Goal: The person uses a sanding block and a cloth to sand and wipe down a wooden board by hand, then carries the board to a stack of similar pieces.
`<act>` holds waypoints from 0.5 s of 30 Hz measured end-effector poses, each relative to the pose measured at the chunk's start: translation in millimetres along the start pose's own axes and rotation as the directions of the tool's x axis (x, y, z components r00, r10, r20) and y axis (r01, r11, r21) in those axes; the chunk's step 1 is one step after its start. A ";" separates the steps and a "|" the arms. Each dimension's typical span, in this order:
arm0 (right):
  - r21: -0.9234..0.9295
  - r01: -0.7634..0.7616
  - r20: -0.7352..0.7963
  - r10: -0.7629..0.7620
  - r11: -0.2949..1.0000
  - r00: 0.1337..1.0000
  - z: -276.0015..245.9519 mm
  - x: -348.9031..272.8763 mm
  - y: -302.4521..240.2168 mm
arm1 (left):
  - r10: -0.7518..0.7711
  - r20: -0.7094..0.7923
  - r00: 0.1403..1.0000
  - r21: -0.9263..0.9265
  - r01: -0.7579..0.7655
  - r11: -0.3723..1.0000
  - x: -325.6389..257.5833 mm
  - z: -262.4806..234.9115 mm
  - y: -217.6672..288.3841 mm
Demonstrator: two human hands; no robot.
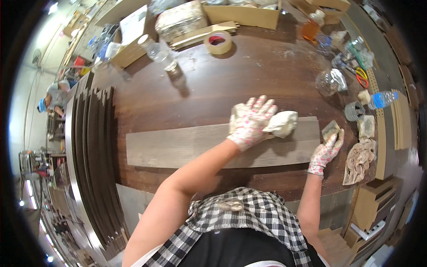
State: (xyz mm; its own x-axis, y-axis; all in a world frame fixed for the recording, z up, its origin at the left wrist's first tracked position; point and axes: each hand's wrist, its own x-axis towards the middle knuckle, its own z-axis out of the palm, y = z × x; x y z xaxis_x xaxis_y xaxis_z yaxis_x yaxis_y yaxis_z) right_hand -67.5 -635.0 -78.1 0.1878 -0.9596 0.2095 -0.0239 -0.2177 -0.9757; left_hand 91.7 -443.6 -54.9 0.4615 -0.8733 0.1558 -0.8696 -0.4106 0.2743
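One grey wood-grain plank [178, 146] lies flat and lengthwise across the dark brown table [204, 95]. The left hand [252, 123], in a white glove with a pink pattern, rests palm down over the plank toward its right half, fingers stretched out, on a crumpled whitish cloth [283, 123] that bunches out beside it. The right hand [328, 150], gloved alike, is just beyond the plank's right end, its fingertips at a small greyish pad [330, 129]; I cannot tell whether they pinch it or merely touch it. Near that hand, a beige rag [359, 162] lies crumpled at the table's right edge. Farther back are a roll of clear tape [227, 47] and, toward the right, red-and-yellow-handled scissors [362, 78]. Dark planks [91, 155] are stacked to the left.
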 end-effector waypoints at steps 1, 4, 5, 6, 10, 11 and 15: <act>0.022 -0.005 0.010 0.004 1.000 1.000 0.8 -0.4 0.9 | -0.044 0.005 0.999 0.055 0.044 0.998 -23.5 -12.8 -19.2; 0.048 0.012 0.046 -0.014 0.999 0.999 -1.3 4.7 15.1 | -0.210 -0.102 0.972 0.159 0.225 0.961 -106.5 -43.5 -78.8; -0.010 0.046 0.040 -0.045 0.999 0.998 -4.2 7.4 16.9 | -0.314 -0.097 0.944 0.226 0.328 0.917 -129.7 -60.0 -94.7; -0.065 0.077 0.042 -0.075 0.995 0.996 -5.6 8.6 17.1 | -0.419 -0.099 0.902 0.294 0.429 0.854 -156.1 -78.9 -110.5; -0.260 0.285 0.088 -0.271 0.923 0.959 -13.1 15.4 19.0 | -0.598 -0.345 0.723 0.439 0.688 0.578 -267.2 -120.7 -190.6; -0.186 0.295 0.122 -0.276 0.937 0.953 -4.3 5.5 8.3 | -0.754 -0.355 0.553 0.000 0.807 0.591 -306.7 -129.8 -220.7; 0.123 0.124 0.363 -0.161 0.985 0.918 31.6 -63.7 -67.6 | -0.993 -0.049 0.108 -0.999 -0.029 0.046 -415.4 -152.7 -261.0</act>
State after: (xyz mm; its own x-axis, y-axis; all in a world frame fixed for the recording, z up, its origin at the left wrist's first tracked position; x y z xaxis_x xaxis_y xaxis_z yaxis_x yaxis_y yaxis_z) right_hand -46.8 -553.6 -27.6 0.5329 -0.7807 0.3264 0.1202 -0.3119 -0.9425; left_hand 153.8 66.4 -46.3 0.9220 0.3258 -0.2093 0.1223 0.2680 0.9556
